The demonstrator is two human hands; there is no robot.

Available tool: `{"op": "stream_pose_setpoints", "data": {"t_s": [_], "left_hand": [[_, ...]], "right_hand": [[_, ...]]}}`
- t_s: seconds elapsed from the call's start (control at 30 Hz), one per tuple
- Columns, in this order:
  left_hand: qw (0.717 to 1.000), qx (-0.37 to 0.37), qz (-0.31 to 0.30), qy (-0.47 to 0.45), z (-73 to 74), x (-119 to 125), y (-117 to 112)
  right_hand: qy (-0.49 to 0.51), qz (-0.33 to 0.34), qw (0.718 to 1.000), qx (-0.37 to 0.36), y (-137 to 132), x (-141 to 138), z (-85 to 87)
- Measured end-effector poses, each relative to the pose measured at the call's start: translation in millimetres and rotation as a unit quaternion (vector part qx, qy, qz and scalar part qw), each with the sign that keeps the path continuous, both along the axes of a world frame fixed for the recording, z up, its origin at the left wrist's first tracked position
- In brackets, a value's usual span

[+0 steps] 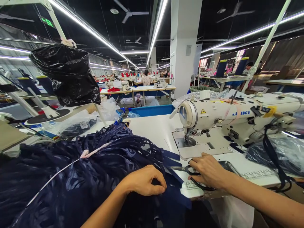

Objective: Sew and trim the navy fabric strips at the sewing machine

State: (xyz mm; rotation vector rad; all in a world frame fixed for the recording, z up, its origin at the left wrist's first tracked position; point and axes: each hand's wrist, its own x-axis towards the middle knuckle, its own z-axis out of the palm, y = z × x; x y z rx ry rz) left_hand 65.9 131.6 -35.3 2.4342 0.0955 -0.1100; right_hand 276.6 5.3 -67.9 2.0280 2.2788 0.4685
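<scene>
Scissors (183,168) in hand, I sit at a white desk (152,125) on a busy sewing floor. My right grip (206,169) is curled around the black handles. The blades point left, long axis running nearly side to side, toward the loose ends of a heap of navy strips (78,171). Whether the blade tip touches the cloth or lies just above it, I cannot tell.

My left grip (148,182) rests nearer the front edge, thumb and forefinger pressed together, apparently pinching the strips, though the dark cloth hides exactly what is caught. From there the scissors lie to the right and slightly farther off, just beside the fingertips; the right grip is the nearer to them, being closed on them. The strip ends slant away to the right, across the blades' line.

A pale tie (85,154) crosses the heap at left. Beyond my right grip stands a white sewing machine (213,110), its needle end facing left; ruler marks (258,174) run along the desk's near side.
</scene>
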Motion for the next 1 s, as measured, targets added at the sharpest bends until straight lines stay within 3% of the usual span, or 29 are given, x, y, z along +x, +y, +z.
{"op": "stream_pose_setpoints", "data": {"t_s": [0.23, 0.7, 0.87, 1.0], "left_hand": [[0.999, 0.042, 0.020, 0.029, 4.8, -0.7, -1.7], [0.995, 0.064, 0.048, 0.052, 9.4, -0.7, -5.1], [0.990, 0.084, 0.094, 0.059, 2.7, -1.8, -7.7], [0.988, 0.098, 0.090, 0.076, -3.9, 0.5, -9.2]], "right_hand": [[0.058, -0.101, 0.988, -0.098, 5.7, 5.0, 12.4], [0.095, -0.091, 0.977, -0.170, 25.2, 0.4, 21.6], [0.105, -0.094, 0.973, -0.183, 27.8, -0.2, 23.5], [0.106, -0.094, 0.973, -0.181, 32.8, -4.3, 22.7]]}}
